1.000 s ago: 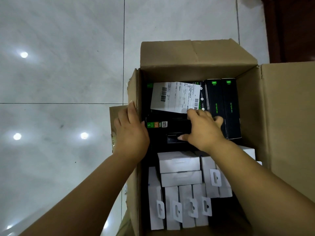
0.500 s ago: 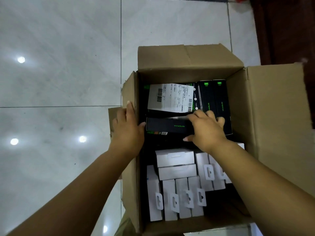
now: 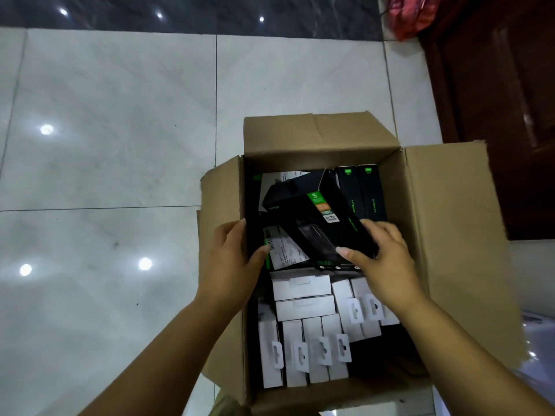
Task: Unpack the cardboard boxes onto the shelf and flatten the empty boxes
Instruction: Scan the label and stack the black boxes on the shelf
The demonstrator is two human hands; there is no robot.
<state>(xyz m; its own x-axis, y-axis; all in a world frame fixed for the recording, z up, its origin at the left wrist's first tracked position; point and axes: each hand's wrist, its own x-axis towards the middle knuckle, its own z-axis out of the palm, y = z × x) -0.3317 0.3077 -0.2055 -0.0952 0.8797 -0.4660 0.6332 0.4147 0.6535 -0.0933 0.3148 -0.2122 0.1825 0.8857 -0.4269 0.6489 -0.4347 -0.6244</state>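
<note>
Head view. The print on the black product box [image 3: 315,217] and on the paper label [image 3: 285,250] below it is too small to read, and the lower edge of the cardboard box [image 3: 450,235] is cut off at the bottom of the frame, as are both forearms. The right hand [image 3: 387,259] is clamped on the near right end of the black product box, thumb on its top face and fingers curled round its far side, holding it tilted above the other contents. The left hand [image 3: 231,256] grips the left wall of the cardboard box, thumb inside and fingers outside over the edge. The cardboard box stands open on the tiled floor [image 3: 105,145], flaps spread. Beyond the right hand, upright black boxes [image 3: 360,193] line the far right corner. Nearer than both hands, white boxes [image 3: 303,298] with hang tabs fill the box's near half, partly covered by the right wrist. A red bag [image 3: 408,16], partly cut off, lies far beyond the right hand.
</note>
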